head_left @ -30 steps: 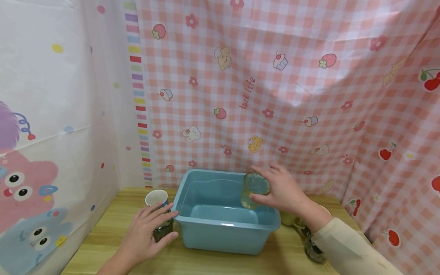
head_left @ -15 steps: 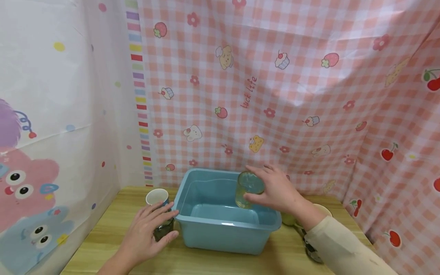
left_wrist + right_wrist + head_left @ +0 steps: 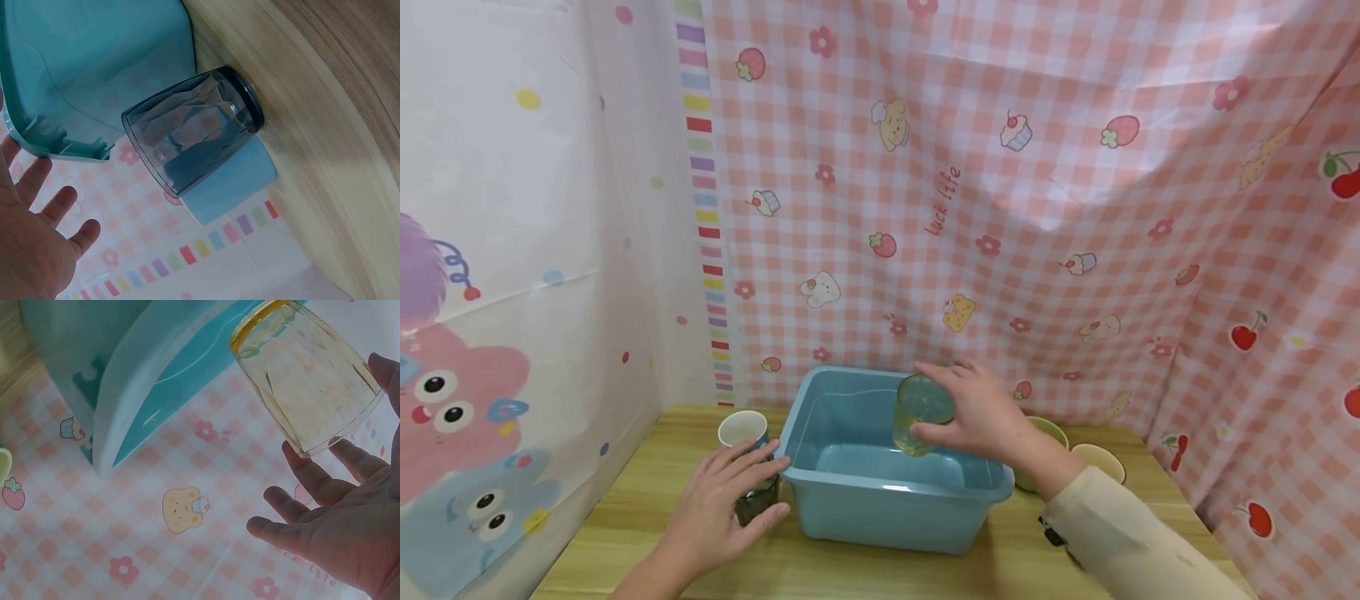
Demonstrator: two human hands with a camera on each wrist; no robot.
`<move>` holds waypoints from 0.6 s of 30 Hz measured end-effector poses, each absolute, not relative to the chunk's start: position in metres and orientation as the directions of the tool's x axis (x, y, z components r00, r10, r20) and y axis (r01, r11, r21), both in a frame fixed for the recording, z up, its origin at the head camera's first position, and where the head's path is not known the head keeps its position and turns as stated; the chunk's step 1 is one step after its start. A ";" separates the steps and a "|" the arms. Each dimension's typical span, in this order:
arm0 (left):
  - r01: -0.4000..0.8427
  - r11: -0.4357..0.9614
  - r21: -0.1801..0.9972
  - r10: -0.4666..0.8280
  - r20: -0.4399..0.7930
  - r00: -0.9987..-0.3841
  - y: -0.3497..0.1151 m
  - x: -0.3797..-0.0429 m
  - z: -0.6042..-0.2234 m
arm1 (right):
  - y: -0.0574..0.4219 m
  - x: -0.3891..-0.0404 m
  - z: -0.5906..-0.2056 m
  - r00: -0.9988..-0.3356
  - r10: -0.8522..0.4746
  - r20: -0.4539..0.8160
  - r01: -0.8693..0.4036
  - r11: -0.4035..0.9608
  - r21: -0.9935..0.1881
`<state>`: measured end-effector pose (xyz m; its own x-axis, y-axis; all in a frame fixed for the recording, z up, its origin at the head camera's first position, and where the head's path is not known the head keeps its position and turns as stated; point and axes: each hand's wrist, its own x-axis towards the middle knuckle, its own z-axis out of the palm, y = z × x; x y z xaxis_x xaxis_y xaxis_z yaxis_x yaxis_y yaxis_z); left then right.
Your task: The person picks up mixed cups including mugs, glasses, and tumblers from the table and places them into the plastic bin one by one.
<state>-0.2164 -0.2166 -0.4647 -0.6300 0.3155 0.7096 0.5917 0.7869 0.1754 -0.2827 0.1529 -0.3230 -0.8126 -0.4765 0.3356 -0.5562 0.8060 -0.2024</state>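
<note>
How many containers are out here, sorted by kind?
Blue plastic tub: 1
See-through tumblers (amber tumbler, smoky grey tumbler): 2
Opaque cups or bowls (blue-and-white cup, green cup, cream vessel): 3
Total: 6, excluding a black item partly hidden by the cream sleeve.

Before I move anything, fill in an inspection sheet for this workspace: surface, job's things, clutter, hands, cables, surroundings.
Surface: wood-grain tabletop.
Job's things: amber-tinted glass, held over the blue basin; whether they touch cannot be told.
Clutter: dark glass and blue cup left of the basin; green cup and cream-rimmed cup to its right; dark item partly hidden by the right sleeve.
Left hand: spread beside the basin's left rim, holding nothing.
Right hand: grips the amber-tinted glass near its rim.
Cables: nothing seen.
Surroundings: pink checked cloth behind and right; white printed cloth left.
</note>
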 end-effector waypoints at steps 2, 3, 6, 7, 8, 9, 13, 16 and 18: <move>0.592 0.787 0.173 0.317 0.710 -0.629 -0.217 -0.216 -0.465 | 0.149 -0.283 -0.324 -0.811 -0.481 0.333 -0.560 0.803 -0.203; 0.591 0.788 0.171 0.317 0.710 -0.629 -0.217 -0.216 -0.465 | 0.148 -0.283 -0.324 -0.809 -0.484 0.333 -0.563 0.802 -0.201; 0.585 0.793 0.167 0.318 0.706 -0.633 -0.217 -0.216 -0.465 | 0.143 -0.283 -0.326 -0.802 -0.496 0.334 -0.574 0.795 -0.198; 0.583 0.795 0.167 0.318 0.704 -0.635 -0.217 -0.216 -0.465 | 0.142 -0.283 -0.327 -0.800 -0.500 0.332 -0.577 0.792 -0.200; 0.580 0.797 0.167 0.317 0.703 -0.637 -0.217 -0.216 -0.465 | 0.140 -0.283 -0.327 -0.799 -0.503 0.329 -0.580 0.788 -0.204; 0.579 0.798 0.168 0.316 0.701 -0.639 -0.217 -0.217 -0.465 | 0.138 -0.283 -0.328 -0.798 -0.507 0.327 -0.584 0.786 -0.205; 0.577 0.799 0.170 0.314 0.700 -0.641 -0.217 -0.217 -0.466 | 0.133 -0.283 -0.331 -0.797 -0.520 0.308 -0.590 0.780 -0.209; 0.582 0.795 0.170 0.315 0.705 -0.636 -0.217 -0.216 -0.465 | 0.128 -0.282 -0.333 -0.799 -0.526 0.291 -0.590 0.779 -0.211; 0.586 0.792 0.170 0.315 0.709 -0.631 -0.216 -0.216 -0.464 | 0.124 -0.282 -0.334 -0.801 -0.528 0.282 -0.590 0.777 -0.220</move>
<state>-0.2157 -0.2162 -0.4645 -0.6309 0.3152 0.7089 0.5864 0.7921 0.1696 -0.2823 0.1240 -0.3343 -0.8009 -0.5283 0.2817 -0.5899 0.7769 -0.2201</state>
